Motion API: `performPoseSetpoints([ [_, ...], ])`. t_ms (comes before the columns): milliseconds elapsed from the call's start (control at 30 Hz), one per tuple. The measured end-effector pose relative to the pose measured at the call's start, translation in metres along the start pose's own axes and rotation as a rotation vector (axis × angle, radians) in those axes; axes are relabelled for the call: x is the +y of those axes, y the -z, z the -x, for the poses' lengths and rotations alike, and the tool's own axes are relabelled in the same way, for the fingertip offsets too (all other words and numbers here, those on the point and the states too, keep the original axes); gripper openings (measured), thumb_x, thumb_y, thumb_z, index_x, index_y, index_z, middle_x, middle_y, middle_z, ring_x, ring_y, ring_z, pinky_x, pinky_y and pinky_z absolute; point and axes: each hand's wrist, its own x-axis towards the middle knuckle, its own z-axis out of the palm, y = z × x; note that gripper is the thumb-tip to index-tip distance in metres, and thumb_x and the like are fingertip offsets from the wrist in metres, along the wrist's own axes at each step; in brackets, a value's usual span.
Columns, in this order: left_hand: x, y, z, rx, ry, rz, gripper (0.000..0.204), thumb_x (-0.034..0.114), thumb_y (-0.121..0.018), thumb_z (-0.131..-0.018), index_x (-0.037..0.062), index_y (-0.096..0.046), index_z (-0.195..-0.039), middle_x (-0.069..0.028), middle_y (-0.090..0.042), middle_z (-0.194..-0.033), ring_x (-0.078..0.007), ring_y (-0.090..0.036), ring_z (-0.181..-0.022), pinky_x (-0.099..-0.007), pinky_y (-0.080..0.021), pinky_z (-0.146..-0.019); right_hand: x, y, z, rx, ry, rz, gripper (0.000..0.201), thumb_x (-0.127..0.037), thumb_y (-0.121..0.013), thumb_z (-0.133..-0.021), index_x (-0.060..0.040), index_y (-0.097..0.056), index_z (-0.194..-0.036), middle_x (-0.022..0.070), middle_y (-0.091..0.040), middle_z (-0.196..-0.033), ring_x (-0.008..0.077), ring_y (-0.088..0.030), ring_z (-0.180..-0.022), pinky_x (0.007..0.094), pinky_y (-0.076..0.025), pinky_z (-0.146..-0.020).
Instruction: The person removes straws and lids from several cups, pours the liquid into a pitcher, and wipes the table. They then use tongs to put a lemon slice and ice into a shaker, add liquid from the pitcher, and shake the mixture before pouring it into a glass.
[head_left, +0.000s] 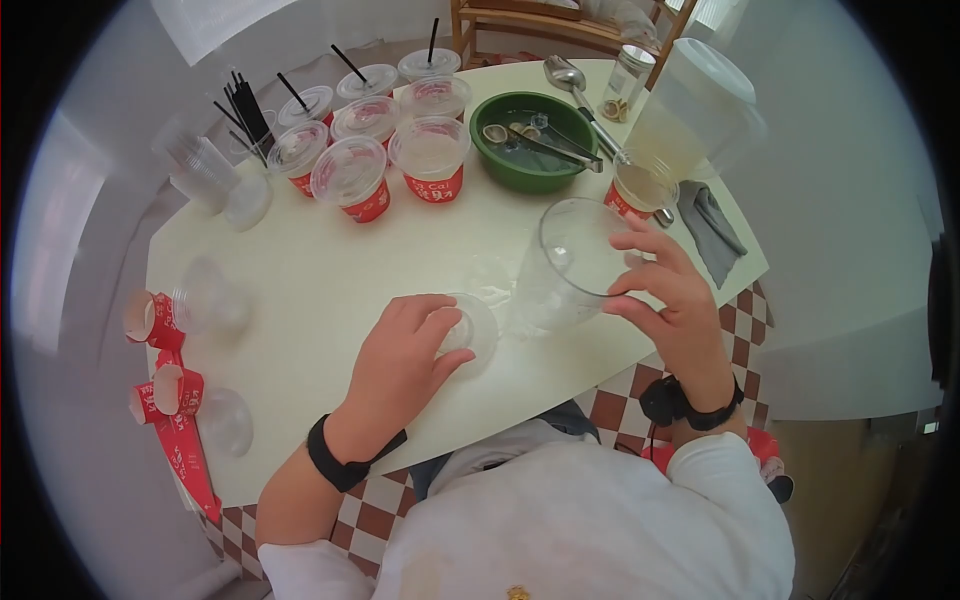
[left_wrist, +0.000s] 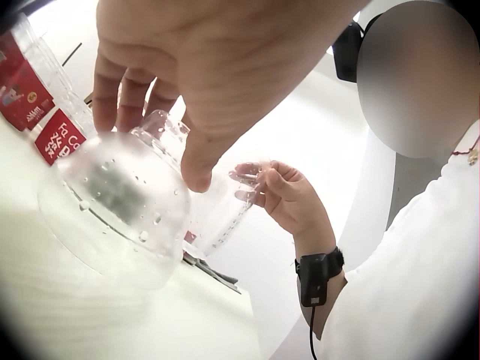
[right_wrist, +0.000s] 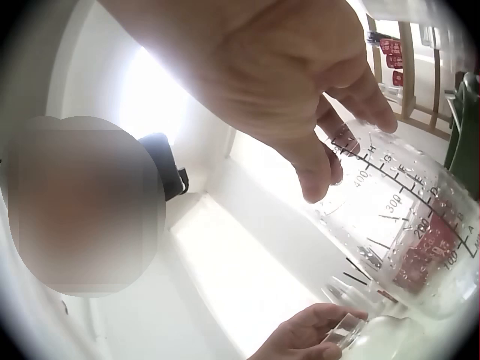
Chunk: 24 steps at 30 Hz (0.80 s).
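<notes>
My left hand (head_left: 405,345) pinches the top of a clear dome-shaped lid (head_left: 480,352) resting on the pale table. Water drops dot this lid, and a small raised neck shows between the fingers in the left wrist view. With thumb and fingers at the rim, my right hand (head_left: 672,285) holds a clear shaker cup (head_left: 560,285), tilted, to the right of the lid. Black scale marks and numbers run up its wall in the right wrist view, with drops on the plastic. Just behind the right hand stands a red-labelled cup (head_left: 641,190) of pale liquid.
Several lidded cups (head_left: 437,165) line the back, some with black straws. A green bowl (head_left: 535,180) holds water and utensils. At right are a translucent pitcher (head_left: 700,105), a glass jar (head_left: 627,85) and a grey cloth (head_left: 712,235). Red sleeves (head_left: 180,445) lie at the left edge.
</notes>
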Motion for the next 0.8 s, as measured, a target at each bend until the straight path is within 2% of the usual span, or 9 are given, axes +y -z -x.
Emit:
performPoseSetpoints([
  [133,0.024,-0.029,-0.043,-0.065,-0.196,0.078,0.033,0.015,-0.072,-0.068,0.0037,-0.052,-0.092,-0.0103,-0.055,-0.106,-0.0287,-0.051,-0.096,-0.0349,-0.045,-0.079,0.016,0.040,0.028,0.203,-0.127,0.223,0.012,-0.008,-0.071,-0.071,-0.0030,-0.061,-0.076,0.0099,-0.055,-0.112,0.0312,-0.044,-0.119,0.0374,-0.043,-0.085],
  [267,0.052,-0.076,-0.087,-0.114,-0.336,0.112,0.029,0.017,-0.070,-0.069,0.0040,-0.052,-0.089,-0.0097,-0.054,-0.096,-0.0269,-0.051,-0.091,-0.0333,-0.045,-0.078,0.052,0.054,0.038,0.341,-0.248,0.407,0.011,-0.008,-0.070,-0.072,-0.0023,-0.061,-0.076,0.0102,-0.056,-0.112,0.0301,-0.046,-0.117,0.0373,-0.043,-0.085],
  [400,0.058,-0.116,-0.121,-0.096,-0.385,0.067,0.029,0.016,-0.070,-0.068,0.0038,-0.052,-0.087,-0.0104,-0.051,-0.090,-0.0261,-0.051,-0.087,-0.0331,-0.046,-0.075,0.082,0.058,0.037,0.396,-0.293,0.438,0.012,-0.010,-0.069,-0.073,-0.0020,-0.061,-0.077,0.0104,-0.056,-0.111,0.0293,-0.047,-0.116,0.0374,-0.043,-0.086],
  [500,0.055,-0.131,-0.135,-0.050,-0.373,0.059,0.029,0.016,-0.070,-0.068,0.0038,-0.052,-0.087,-0.0108,-0.050,-0.089,-0.0263,-0.051,-0.086,-0.0332,-0.046,-0.074,0.103,0.060,0.037,0.396,-0.253,0.462,0.011,-0.009,-0.069,-0.073,-0.0015,-0.061,-0.076,0.0110,-0.056,-0.113,0.0298,-0.045,-0.118,0.0378,-0.043,-0.086],
  [600,0.053,-0.133,-0.137,0.008,-0.360,0.084,0.030,0.016,-0.070,-0.068,0.0035,-0.052,-0.088,-0.0110,-0.051,-0.090,-0.0269,-0.051,-0.086,-0.0346,-0.046,-0.075,0.112,0.058,0.038,0.384,-0.219,0.435,0.018,-0.011,-0.069,-0.073,-0.0034,-0.062,-0.089,0.0118,-0.053,-0.118,0.0299,-0.044,-0.120,0.0378,-0.040,-0.092],
  [700,0.053,-0.117,-0.135,0.097,-0.387,0.091,0.028,0.013,-0.069,-0.070,0.0033,-0.053,-0.091,-0.0106,-0.052,-0.092,-0.0271,-0.051,-0.086,-0.0359,-0.045,-0.075,0.102,0.055,0.035,0.511,-0.200,0.398,0.034,-0.012,-0.068,-0.074,-0.0061,-0.058,-0.107,0.0119,-0.050,-0.124,0.0289,-0.042,-0.121,0.0379,-0.035,-0.097],
  [800,0.032,-0.086,-0.132,0.183,-0.381,0.009,0.024,0.010,-0.066,-0.072,0.0038,-0.054,-0.092,-0.0092,-0.053,-0.093,-0.0267,-0.051,-0.086,-0.0364,-0.045,-0.075,0.104,0.067,0.047,0.570,-0.187,0.337,0.046,-0.014,-0.067,-0.075,-0.0073,-0.052,-0.118,0.0109,-0.048,-0.127,0.0272,-0.042,-0.121,0.0378,-0.031,-0.101],
])
